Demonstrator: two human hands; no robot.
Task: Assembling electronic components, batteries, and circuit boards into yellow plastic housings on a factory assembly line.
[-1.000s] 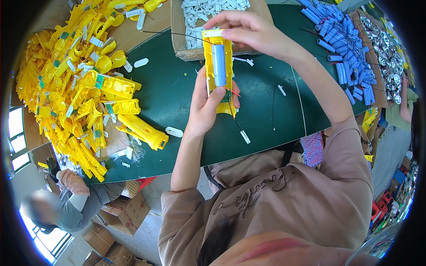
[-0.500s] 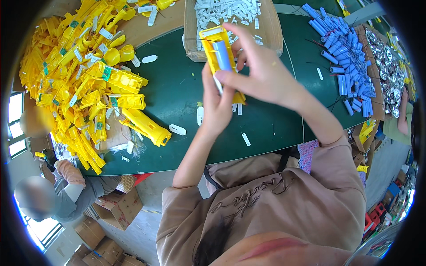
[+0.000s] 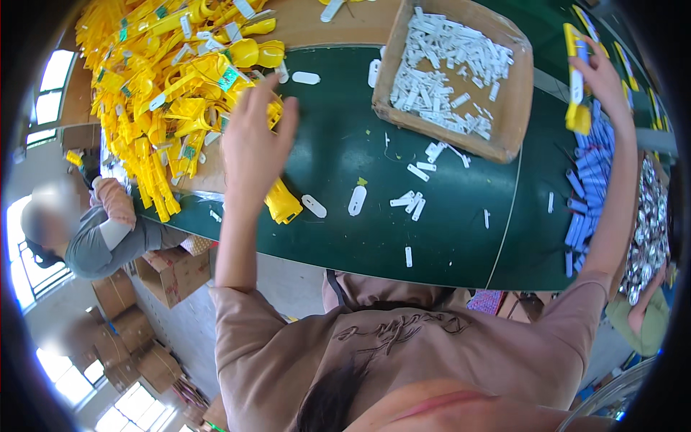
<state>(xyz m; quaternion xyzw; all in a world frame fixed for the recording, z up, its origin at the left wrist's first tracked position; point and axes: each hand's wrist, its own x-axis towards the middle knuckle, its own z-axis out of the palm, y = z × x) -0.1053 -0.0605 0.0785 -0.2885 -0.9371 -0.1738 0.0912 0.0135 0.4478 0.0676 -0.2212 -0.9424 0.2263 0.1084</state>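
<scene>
At the far right, my right hand (image 3: 606, 85) grips a long yellow plastic housing (image 3: 578, 119) with a blue cylinder and a white strip in it. It is held above a pile of blue cylinders with thin dark wires (image 3: 594, 165). My left hand (image 3: 253, 144) is over the right side of a heap of yellow housings (image 3: 173, 93), its fingers spread and nothing visible in them. One yellow housing (image 3: 283, 204) lies just beyond the wrist, partly hidden by it. Whether the left fingertips touch the heap, I cannot tell.
A cardboard box (image 3: 520, 108) of small white parts stands on the green table (image 3: 345, 248). White oval plates (image 3: 314, 206) and small white strips (image 3: 412, 203) lie scattered. Shiny silver parts (image 3: 644, 237) are heaped at far right. Another person (image 3: 101, 248) works at left.
My hands have come apart. The right hand has carried the yellow housing from the middle to the far right; the left has let go of it and moved left to the yellow heap. The view has shifted.
</scene>
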